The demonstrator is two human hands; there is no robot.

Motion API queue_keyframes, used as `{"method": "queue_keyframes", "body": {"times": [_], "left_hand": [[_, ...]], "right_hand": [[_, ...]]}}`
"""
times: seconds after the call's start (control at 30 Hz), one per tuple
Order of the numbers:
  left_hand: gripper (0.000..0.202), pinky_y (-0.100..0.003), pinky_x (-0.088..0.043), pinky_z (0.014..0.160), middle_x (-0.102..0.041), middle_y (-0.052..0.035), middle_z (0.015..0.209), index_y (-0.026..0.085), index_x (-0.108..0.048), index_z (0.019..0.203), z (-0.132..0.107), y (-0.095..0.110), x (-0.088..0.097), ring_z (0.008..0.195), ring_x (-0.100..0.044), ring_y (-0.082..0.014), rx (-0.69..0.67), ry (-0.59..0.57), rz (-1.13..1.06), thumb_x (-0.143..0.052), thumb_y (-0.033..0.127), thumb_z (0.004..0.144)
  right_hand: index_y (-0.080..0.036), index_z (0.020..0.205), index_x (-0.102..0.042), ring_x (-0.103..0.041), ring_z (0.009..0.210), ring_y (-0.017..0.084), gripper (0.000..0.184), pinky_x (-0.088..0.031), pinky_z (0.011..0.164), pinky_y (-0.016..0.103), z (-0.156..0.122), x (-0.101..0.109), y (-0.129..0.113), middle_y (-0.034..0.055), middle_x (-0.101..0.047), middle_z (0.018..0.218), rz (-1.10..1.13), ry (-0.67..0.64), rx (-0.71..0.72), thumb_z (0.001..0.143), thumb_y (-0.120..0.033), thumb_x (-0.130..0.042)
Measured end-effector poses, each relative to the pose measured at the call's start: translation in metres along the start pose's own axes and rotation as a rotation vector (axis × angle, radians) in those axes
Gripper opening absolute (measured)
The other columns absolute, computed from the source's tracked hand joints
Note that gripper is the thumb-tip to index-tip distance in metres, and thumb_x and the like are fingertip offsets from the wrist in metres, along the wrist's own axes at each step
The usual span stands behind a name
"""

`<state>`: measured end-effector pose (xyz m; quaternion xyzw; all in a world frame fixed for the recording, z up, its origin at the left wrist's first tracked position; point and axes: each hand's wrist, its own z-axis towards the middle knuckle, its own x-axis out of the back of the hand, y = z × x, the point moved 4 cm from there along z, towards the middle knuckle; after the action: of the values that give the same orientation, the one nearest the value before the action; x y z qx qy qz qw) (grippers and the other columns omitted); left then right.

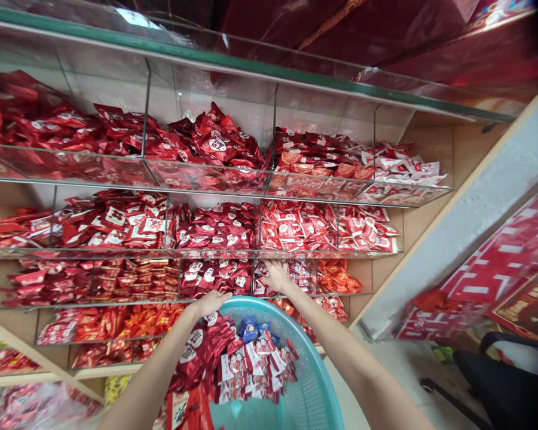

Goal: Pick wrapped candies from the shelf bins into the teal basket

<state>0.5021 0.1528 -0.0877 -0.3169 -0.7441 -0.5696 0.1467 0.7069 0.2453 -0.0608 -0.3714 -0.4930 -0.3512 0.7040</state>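
Observation:
My left hand (210, 303) grips the far rim of a teal plastic basket (311, 388), fingers curled over its edge. The basket holds many small red and white candy packets (251, 364) and a few blue ones (250, 327). My right hand (277, 276) reaches past the basket into a shelf compartment of red and white packets (301, 273); its fingers are buried among them, so a hold cannot be made out.
Glass-fronted shelves (215, 254) in several tiers hold heaps of red candy packets. A white pillar (466, 221) runs along the right. Red boxes (511, 263) lie beyond it, and a dark chair (506, 382) stands at bottom right.

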Motion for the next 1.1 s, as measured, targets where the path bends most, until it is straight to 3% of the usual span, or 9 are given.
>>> {"method": "queue_keyframes", "body": {"times": [0.23,0.43,0.57,0.63,0.7,0.77,0.87,0.97,1.1], "left_hand": [[0.054,-0.024,-0.016,0.051,-0.023,0.0064,0.046,0.021,-0.026,0.05,0.001,0.001,-0.001,0.048,-0.021,-0.0077,-0.006,-0.012,-0.012,-0.042,0.072,0.059],[0.052,-0.024,-0.018,0.051,-0.023,0.0065,0.046,0.021,-0.026,0.049,-0.001,0.001,0.0,0.047,-0.022,-0.0076,0.001,-0.011,-0.035,-0.044,0.069,0.06],[0.053,-0.024,-0.02,0.051,-0.026,0.0061,0.046,0.02,-0.028,0.049,-0.001,0.002,0.001,0.047,-0.025,-0.0079,0.008,-0.017,-0.049,-0.045,0.069,0.06],[0.053,-0.024,-0.019,0.051,-0.025,0.0062,0.046,0.02,-0.028,0.049,-0.001,0.001,0.001,0.047,-0.023,-0.0077,-0.001,-0.016,-0.049,-0.045,0.07,0.059],[0.054,-0.024,-0.018,0.05,-0.025,0.0063,0.046,0.02,-0.03,0.049,0.0,0.001,0.001,0.048,-0.022,-0.0076,-0.01,-0.017,-0.046,-0.044,0.072,0.059],[0.055,-0.024,-0.019,0.05,-0.027,0.006,0.046,0.02,-0.034,0.05,0.001,0.0,0.0,0.048,-0.024,-0.008,-0.019,-0.022,-0.039,-0.042,0.073,0.059],[0.058,-0.024,-0.022,0.051,-0.034,0.0047,0.046,0.018,-0.041,0.051,0.003,-0.002,-0.001,0.048,-0.03,-0.0093,-0.021,-0.037,-0.034,-0.038,0.076,0.06],[0.06,-0.024,-0.025,0.052,-0.039,0.0035,0.048,0.017,-0.046,0.053,0.004,-0.003,-0.002,0.049,-0.034,-0.0103,-0.027,-0.047,-0.034,-0.038,0.076,0.06],[0.057,-0.024,-0.025,0.052,-0.039,0.0032,0.048,0.018,-0.046,0.053,0.006,-0.004,-0.002,0.049,-0.033,-0.0106,-0.032,-0.036,-0.019,-0.038,0.074,0.061]], "right_hand": [[-0.024,0.132,-0.028,-0.029,0.122,0.026,0.067,-0.019,0.096,0.042,-0.001,0.001,-0.002,0.012,-0.04,0.131,0.065,0.007,-0.001,0.07,-0.025,-0.055],[-0.021,0.126,-0.038,-0.036,0.118,0.029,0.062,-0.029,0.092,0.042,-0.006,0.009,0.0,0.0127,-0.044,0.127,0.217,0.047,-0.067,0.068,-0.026,-0.056],[-0.018,0.124,-0.039,-0.046,0.109,0.023,0.052,-0.038,0.086,0.035,-0.025,0.018,0.0,0.0118,-0.05,0.121,0.354,0.096,-0.169,0.074,-0.027,-0.049],[-0.019,0.124,-0.039,-0.052,0.103,0.019,0.05,-0.043,0.081,0.03,-0.045,0.023,0.002,0.0105,-0.053,0.117,0.591,0.104,-0.257,0.075,-0.028,-0.049],[-0.021,0.121,-0.042,-0.057,0.092,0.017,0.049,-0.046,0.074,0.028,-0.072,0.024,0.002,0.0078,-0.057,0.109,1.044,0.084,-0.396,0.074,-0.029,-0.054],[-0.024,0.116,-0.046,-0.059,0.079,0.014,0.049,-0.047,0.067,0.026,-0.103,0.023,-0.003,0.0027,-0.061,0.095,1.533,0.015,-0.523,0.07,-0.029,-0.062],[-0.026,0.106,-0.054,-0.058,0.07,0.01,0.043,-0.047,0.063,0.022,-0.147,0.022,-0.02,-0.0028,-0.061,0.081,1.997,-0.114,-0.638,0.066,-0.023,-0.069],[-0.024,0.099,-0.058,-0.058,0.066,0.007,0.036,-0.046,0.061,0.019,-0.181,0.019,-0.036,-0.0038,-0.063,0.078,2.2,-0.179,-0.746,0.065,-0.019,-0.071],[-0.02,0.098,-0.061,-0.059,0.069,0.007,0.033,-0.045,0.06,0.016,-0.212,0.015,-0.052,-0.0003,-0.064,0.084,2.289,-0.202,-0.859,0.066,-0.016,-0.071]]}}
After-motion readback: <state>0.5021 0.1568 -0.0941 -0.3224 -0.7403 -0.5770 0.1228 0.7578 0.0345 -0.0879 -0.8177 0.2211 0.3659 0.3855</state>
